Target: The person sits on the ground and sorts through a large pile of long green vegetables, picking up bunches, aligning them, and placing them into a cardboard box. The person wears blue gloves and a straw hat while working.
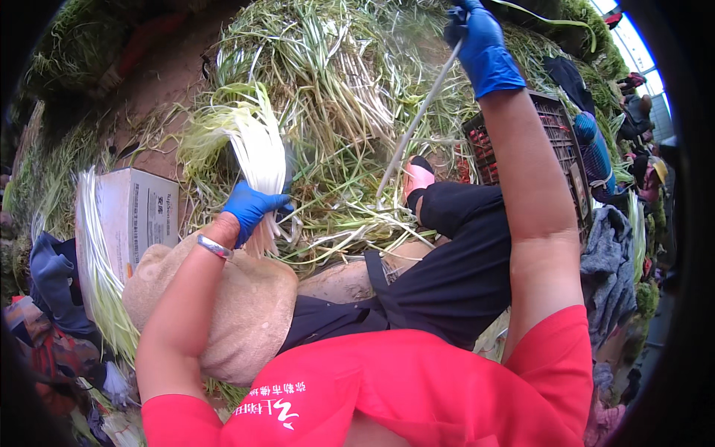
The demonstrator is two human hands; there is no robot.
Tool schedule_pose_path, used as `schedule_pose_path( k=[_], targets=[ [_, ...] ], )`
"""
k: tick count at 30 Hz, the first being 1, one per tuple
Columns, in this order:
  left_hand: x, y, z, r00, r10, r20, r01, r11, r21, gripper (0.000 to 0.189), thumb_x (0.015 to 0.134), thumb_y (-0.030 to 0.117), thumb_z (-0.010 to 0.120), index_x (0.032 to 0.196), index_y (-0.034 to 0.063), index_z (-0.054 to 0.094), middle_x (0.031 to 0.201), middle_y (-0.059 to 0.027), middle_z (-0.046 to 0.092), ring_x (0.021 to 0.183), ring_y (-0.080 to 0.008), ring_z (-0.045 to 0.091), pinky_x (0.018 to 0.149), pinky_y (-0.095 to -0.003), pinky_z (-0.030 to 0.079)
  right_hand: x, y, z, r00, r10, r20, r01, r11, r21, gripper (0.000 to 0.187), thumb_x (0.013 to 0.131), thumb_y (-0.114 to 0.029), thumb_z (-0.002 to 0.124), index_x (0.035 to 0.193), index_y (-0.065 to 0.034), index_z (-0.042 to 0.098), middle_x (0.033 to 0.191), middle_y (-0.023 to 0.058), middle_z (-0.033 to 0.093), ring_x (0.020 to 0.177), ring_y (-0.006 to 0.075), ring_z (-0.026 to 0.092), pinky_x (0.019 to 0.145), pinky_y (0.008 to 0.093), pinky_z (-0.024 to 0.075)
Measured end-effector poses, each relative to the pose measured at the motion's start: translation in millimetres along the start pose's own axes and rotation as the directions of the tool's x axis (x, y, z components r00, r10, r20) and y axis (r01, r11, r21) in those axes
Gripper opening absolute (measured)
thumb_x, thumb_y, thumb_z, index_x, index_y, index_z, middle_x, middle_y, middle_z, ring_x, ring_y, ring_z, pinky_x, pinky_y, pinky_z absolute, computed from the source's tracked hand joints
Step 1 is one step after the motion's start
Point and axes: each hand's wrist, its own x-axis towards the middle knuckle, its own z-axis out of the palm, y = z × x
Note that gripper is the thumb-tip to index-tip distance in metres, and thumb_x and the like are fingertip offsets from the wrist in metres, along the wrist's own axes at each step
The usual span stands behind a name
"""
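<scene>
My left hand (249,212), in a blue glove, grips a bundle of pale leafy stalks (260,151) that look like blanched chives. Their yellow-green tips (204,134) droop to the left, and the pinkish root ends (267,240) show below the fist, over a tan cloth (246,313) on my thigh. Raised at the top right, my right hand (487,47), also blue-gloved, holds a small black tool (457,25), partly cut off by the frame. A grey hose or rod (416,123) runs from beside that hand down towards the strewn stalks.
Loose green stalks (335,84) heap up in front of me. A cardboard box (139,207) stands at left, with long pale stalks (100,251) against it. Behind my right arm is a dark plastic crate (550,120). Several people (642,112) are at the far right.
</scene>
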Motion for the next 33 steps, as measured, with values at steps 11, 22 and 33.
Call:
schedule_pose_path(
  k=[11, 22, 33],
  targets=[
    [-12.6, 30.5, 16.2, 0.982, 0.104, 0.158, -0.045, 0.941, -0.335, 0.045, 0.075, 0.006, 0.059, 0.116, -0.0010, 0.041, 0.106, -0.0120, 0.054, 0.101, -0.0205, 0.051, 0.085, -0.0295, 0.041, -41.6, 170.1, 138.7, 0.985, 0.062, 0.158, -0.065, 0.998, 0.018, 0.024, 0.088, -0.024, 0.038, 0.082, -0.0038, 0.050, 0.073, 0.0087, 0.062, 0.044, 0.0138, 0.050, 0.041, 0.0256, 0.0400],
    [-10.6, 45.3, 6.1, 0.980, 0.199, 0.007, -0.185, 0.921, -0.344, 0.040, 0.075, 0.005, 0.058, 0.113, -0.0005, 0.045, 0.099, -0.0099, 0.057, 0.087, -0.0165, 0.057, 0.075, -0.0275, 0.046, -182.9, 169.3, 78.8, 0.836, 0.380, 0.397, -0.305, 0.922, -0.238, 0.037, 0.084, -0.032, 0.050, 0.105, -0.0008, 0.053, 0.087, 0.0058, 0.059, 0.073, 0.0102, 0.055, 0.056, 0.0198, 0.0443],
    [-57.4, 121.9, -89.8, 0.624, 0.665, -0.409, -0.765, 0.415, -0.492, 0.034, 0.083, 0.013, 0.046, 0.114, -0.0004, 0.044, 0.100, -0.0094, 0.056, 0.097, -0.0163, 0.052, 0.088, -0.0280, 0.041, -109.8, 273.6, -46.0, 0.985, 0.120, 0.125, 0.060, 0.442, -0.895, 0.031, 0.079, -0.026, 0.052, 0.101, -0.0044, 0.057, 0.086, 0.0153, 0.060, 0.076, 0.0274, 0.059, 0.070, 0.0328, 0.0450]
  ],
)
